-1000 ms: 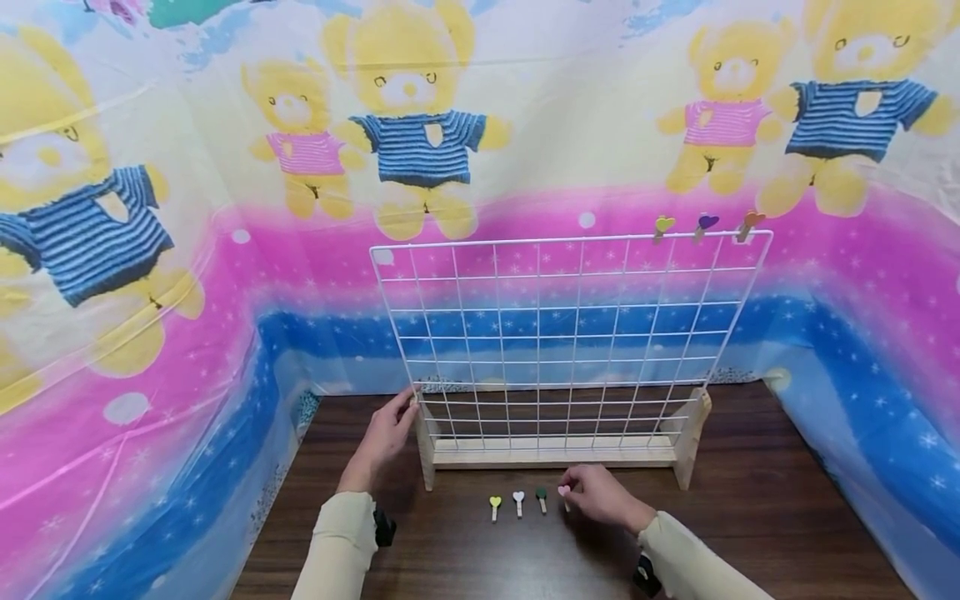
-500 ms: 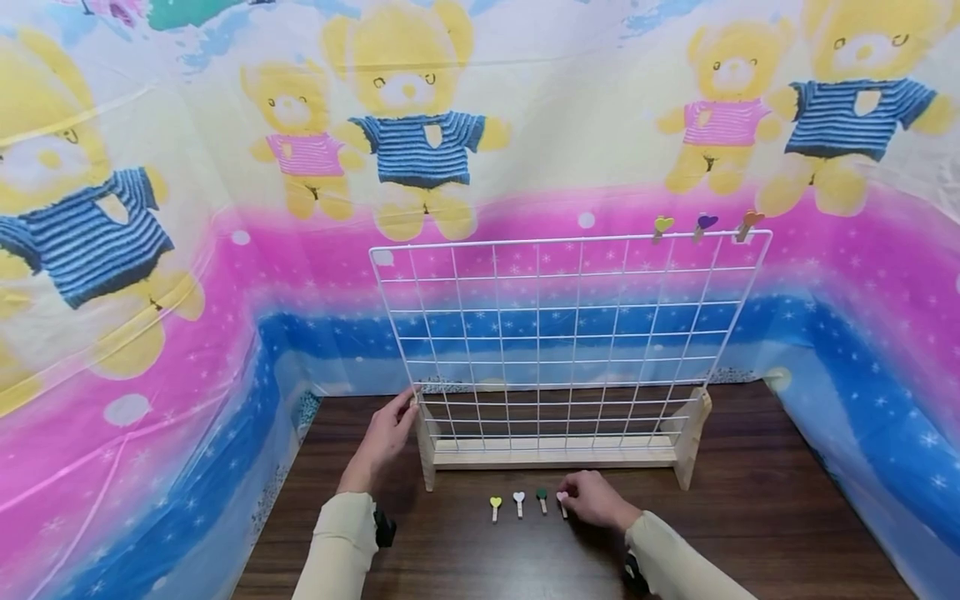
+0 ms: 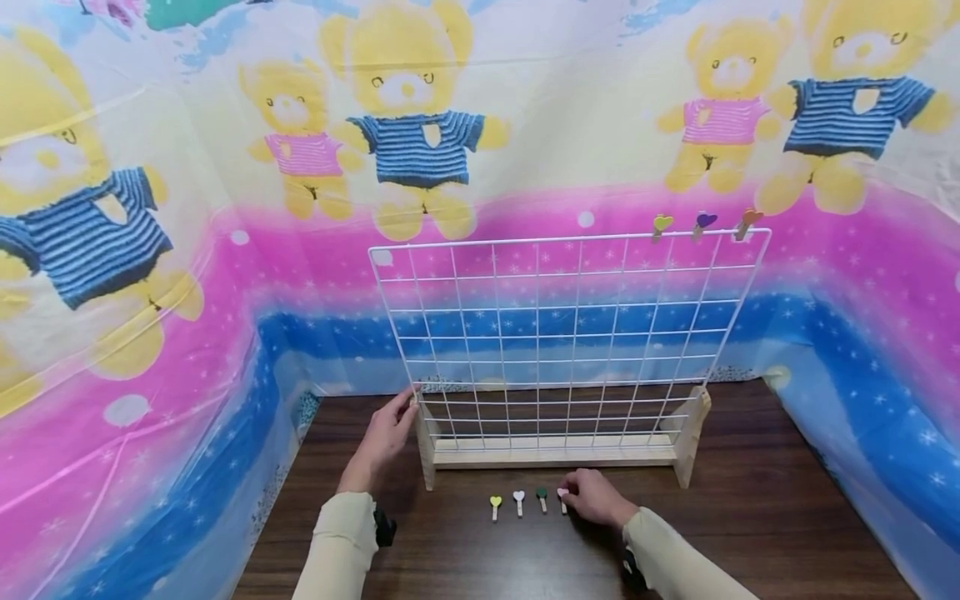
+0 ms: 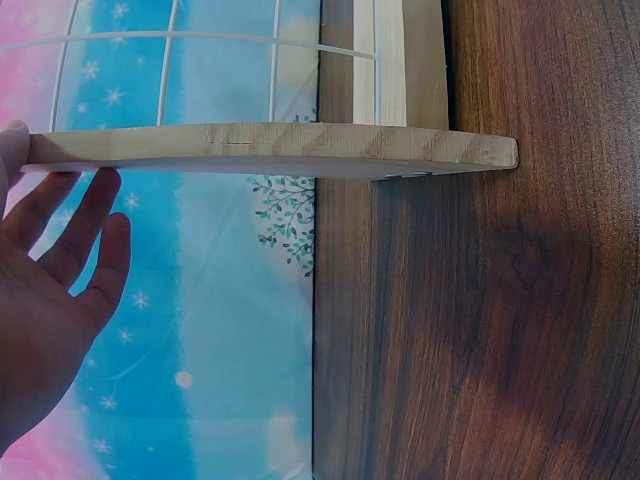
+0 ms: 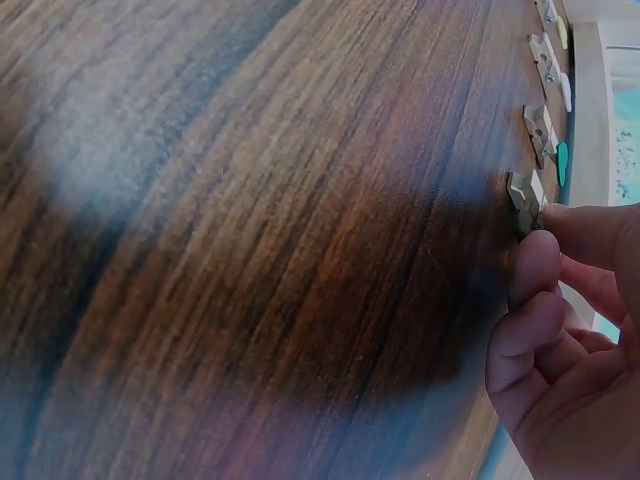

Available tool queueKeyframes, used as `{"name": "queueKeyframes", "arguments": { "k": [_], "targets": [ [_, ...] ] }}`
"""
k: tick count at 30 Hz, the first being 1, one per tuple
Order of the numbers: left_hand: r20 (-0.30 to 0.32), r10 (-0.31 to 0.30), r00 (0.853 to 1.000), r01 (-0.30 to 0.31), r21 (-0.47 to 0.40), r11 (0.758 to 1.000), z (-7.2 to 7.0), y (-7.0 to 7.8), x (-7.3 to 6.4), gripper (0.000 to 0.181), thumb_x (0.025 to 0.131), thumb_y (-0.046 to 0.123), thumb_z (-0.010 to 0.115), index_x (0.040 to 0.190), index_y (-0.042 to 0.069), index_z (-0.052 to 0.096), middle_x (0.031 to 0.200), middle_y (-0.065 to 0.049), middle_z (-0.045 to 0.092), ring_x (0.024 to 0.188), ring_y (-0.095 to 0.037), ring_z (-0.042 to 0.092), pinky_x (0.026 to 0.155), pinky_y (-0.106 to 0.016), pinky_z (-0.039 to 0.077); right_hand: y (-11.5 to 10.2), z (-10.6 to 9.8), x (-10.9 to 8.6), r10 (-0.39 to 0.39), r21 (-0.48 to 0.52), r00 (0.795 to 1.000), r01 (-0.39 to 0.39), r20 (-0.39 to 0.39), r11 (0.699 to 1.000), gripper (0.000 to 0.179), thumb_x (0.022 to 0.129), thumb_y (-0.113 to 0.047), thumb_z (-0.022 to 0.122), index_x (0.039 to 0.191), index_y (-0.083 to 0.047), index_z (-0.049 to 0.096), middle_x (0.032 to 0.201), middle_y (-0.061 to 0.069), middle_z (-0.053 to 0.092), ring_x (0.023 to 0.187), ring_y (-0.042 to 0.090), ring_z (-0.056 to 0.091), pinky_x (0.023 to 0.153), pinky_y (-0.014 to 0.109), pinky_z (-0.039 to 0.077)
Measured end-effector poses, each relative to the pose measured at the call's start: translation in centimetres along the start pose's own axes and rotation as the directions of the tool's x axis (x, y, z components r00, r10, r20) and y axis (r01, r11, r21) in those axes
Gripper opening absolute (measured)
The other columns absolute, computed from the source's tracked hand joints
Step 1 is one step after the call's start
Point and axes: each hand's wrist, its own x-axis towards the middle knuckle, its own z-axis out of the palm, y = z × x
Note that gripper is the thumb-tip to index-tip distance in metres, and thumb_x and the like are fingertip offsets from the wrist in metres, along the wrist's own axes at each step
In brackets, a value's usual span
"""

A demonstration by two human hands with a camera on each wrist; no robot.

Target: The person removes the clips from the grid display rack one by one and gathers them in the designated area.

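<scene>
My right hand pinches a small wooden clothespin with a pink heart between thumb and fingertips, low at the tabletop. In the right wrist view the clip's metal spring end sticks out past the fingers. Left of it, in a row, lie clothespins with a green heart, a white heart and a yellow heart. My left hand holds the left upright of a wooden stand, thumb on one side and fingertips on the other. The stand bears a white wire grid.
Clothespins with yellow, purple and orange hearts are clipped on the grid's top wire at the right. A bear-print cloth hangs behind and around the dark wooden table.
My right hand has shifted a little left and toward me with the pink clothespin, bringing it nearer the green one. The left hand keeps its place on the stand.
</scene>
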Motion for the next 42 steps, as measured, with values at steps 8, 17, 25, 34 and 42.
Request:
{"name": "queueKeyframes", "arguments": {
  "k": [8,17,25,34,42],
  "targets": [
    [-0.008,0.004,1.0,-0.004,0.01,1.0,0.1,0.0,0.0,0.041,0.102,0.021,0.046,0.143,0.022,0.045,0.125,-0.016,0.057,0.109,-0.027,0.055,0.085,-0.047,0.046,0.3,0.2,-0.1,0.002,-0.015,1.0,-0.002,-0.013,1.0,0.005,0.088,-0.011,0.067,0.086,-0.009,0.07,0.076,-0.006,0.055,0.07,0.011,0.05,0.065,0.033,0.043],
    [-0.004,0.014,1.0,-0.014,0.009,1.0,0.0,0.0,0.0,0.041,0.102,0.018,0.046,0.143,0.016,0.045,0.127,-0.018,0.056,0.112,-0.03,0.054,0.087,-0.048,0.046,0.2,-0.3,-0.4,-0.03,-0.005,0.999,0.03,-0.033,1.0,0.006,0.087,-0.012,0.068,0.09,-0.008,0.07,0.081,-0.004,0.058,0.076,0.014,0.054,0.069,0.036,0.046],
    [-0.006,0.015,1.0,-0.015,0.009,1.0,0.0,0.0,-0.1,0.041,0.102,0.018,0.046,0.142,0.018,0.045,0.128,-0.017,0.055,0.113,-0.029,0.054,0.087,-0.048,0.046,0.0,-4.1,-0.7,-0.062,-0.058,0.997,0.059,-0.05,0.997,0.017,0.084,-0.009,0.07,0.1,-0.004,0.069,0.091,0.002,0.062,0.083,0.015,0.06,0.072,0.035,0.05],
    [-0.009,0.024,1.0,-0.024,0.005,1.0,0.0,0.1,0.0,0.041,0.101,0.018,0.047,0.142,0.018,0.046,0.127,-0.017,0.056,0.113,-0.029,0.054,0.087,-0.048,0.046,-2.6,-11.1,-1.5,-0.215,-0.196,0.966,0.184,-0.146,0.963,0.014,0.085,-0.015,0.07,0.099,-0.01,0.071,0.088,-0.004,0.064,0.073,0.008,0.058,0.065,0.03,0.048],
    [-0.001,0.008,1.0,-0.008,0.009,1.0,-0.1,0.1,-0.1,0.041,0.102,0.02,0.046,0.143,0.02,0.045,0.125,-0.016,0.057,0.108,-0.028,0.056,0.084,-0.047,0.047,-6.1,-17.0,-2.6,-0.251,-0.221,0.951,0.209,-0.182,0.953,0.015,0.088,-0.017,0.069,0.102,-0.013,0.07,0.095,-0.004,0.064,0.082,0.01,0.062,0.069,0.031,0.051]
  ]
}}
